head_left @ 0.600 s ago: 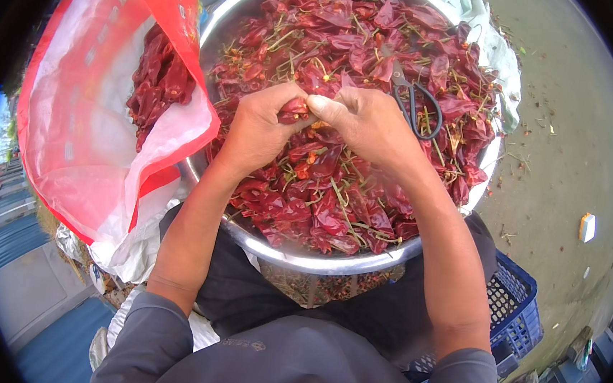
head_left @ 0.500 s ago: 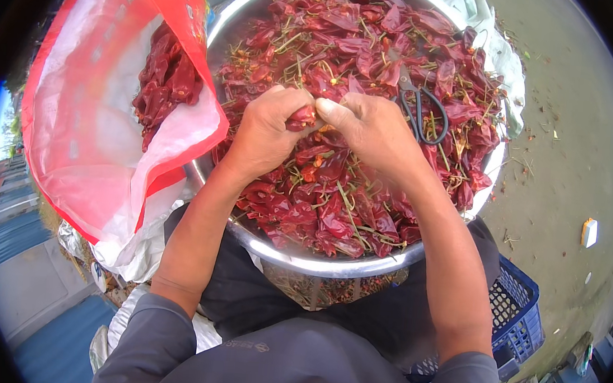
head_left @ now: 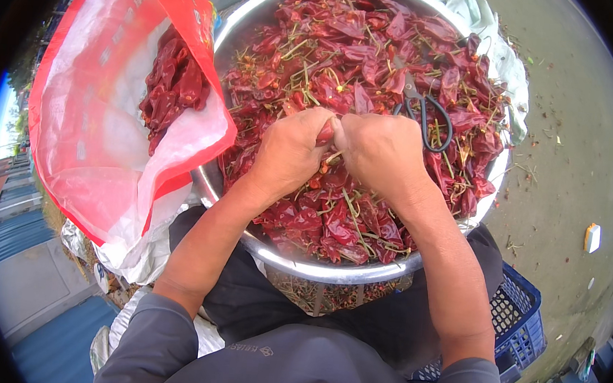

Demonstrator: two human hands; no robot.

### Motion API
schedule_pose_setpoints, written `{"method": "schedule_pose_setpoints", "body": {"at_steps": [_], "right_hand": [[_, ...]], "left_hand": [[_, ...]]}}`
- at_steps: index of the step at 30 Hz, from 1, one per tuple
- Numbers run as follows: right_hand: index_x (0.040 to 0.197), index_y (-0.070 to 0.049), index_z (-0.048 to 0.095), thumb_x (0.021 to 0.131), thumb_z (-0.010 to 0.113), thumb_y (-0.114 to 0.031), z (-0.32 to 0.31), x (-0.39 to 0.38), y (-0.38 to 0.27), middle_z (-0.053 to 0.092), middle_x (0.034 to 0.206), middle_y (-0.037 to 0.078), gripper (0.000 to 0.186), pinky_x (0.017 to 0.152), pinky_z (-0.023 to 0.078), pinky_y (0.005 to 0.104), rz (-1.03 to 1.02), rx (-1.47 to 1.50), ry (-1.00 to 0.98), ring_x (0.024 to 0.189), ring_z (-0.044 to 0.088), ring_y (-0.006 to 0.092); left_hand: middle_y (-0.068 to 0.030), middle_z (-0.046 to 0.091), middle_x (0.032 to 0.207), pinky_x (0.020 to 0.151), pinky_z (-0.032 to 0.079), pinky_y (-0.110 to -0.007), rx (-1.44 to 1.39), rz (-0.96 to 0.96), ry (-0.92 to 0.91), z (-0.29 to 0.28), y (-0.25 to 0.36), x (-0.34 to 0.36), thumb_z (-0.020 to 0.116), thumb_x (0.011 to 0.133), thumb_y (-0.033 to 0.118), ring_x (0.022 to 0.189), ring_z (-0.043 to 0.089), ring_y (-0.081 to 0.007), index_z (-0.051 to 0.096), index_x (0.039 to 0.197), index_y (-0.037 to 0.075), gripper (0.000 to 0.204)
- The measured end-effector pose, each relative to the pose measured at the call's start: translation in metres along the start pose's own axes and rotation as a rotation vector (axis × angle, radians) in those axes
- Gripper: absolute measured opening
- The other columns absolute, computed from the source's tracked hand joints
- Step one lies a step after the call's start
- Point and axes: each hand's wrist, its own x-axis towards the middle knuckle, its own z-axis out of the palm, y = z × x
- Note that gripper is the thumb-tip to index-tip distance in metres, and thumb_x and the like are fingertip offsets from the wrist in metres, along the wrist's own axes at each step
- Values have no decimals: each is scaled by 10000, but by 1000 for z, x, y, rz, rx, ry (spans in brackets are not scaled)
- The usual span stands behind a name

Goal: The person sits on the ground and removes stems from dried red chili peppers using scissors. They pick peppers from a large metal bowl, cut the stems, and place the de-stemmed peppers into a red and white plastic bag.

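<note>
My left hand (head_left: pixel 289 150) is closed on a red dried chili (head_left: pixel 324 134) over the heaped chilies (head_left: pixel 347 227) in a large steel basin (head_left: pixel 320 270). Right against it, my right hand (head_left: pixel 380 154) has its fingers curled closed at the same chili, the fingertips partly hidden. Just behind the right hand, black-handled scissors (head_left: pixel 434 129) lie on the pile. On the left, an open red-and-white plastic bag (head_left: pixel 85 167) holds more red chilies (head_left: pixel 174 84).
A blue plastic basket (head_left: pixel 520 316) sits beside my right leg. Pale sacking (head_left: pixel 509 99) lies along the basin's right side. A small white-orange object (head_left: pixel 591 238) rests on the concrete ground (head_left: pixel 574 176). Metal-roofed buildings (head_left: pixel 23 227) show at the left rim.
The whole scene has shifted a little down and right in view. My hands have come slightly lower over the pile, and the right hand's fingers are curled more tightly around the chili.
</note>
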Motion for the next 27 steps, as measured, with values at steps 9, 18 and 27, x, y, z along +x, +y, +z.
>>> {"method": "schedule_pose_setpoints", "body": {"at_steps": [9, 18, 27], "right_hand": [[719, -64, 583, 1040, 495, -313, -30, 14, 1, 594, 647, 30, 415, 552, 431, 258, 538, 1374, 206, 567, 537, 119], [883, -65, 616, 950, 653, -128, -46, 12, 25, 684, 878, 68, 99, 593, 580, 232, 476, 1512, 249, 744, 694, 119], [981, -7, 675, 949, 653, -200, -35, 19, 15, 687, 792, 68, 197, 634, 533, 271, 637, 1165, 23, 717, 668, 121]], "left_hand": [[8, 622, 809, 609, 435, -249, -1194, -408, -37, -9, -3, 4, 746, 947, 168, 684, 543, -70, 634, 1022, 59, 173], [-173, 739, 1067, 896, 510, -365, -19, -462, 26, -5, -113, 96, 807, 773, 143, 983, 707, -273, 678, 1101, -13, 386], [-32, 700, 982, 849, 514, -284, -326, -369, 160, -22, -73, 57, 776, 822, 1, 894, 641, -112, 621, 1040, 34, 271]]}}
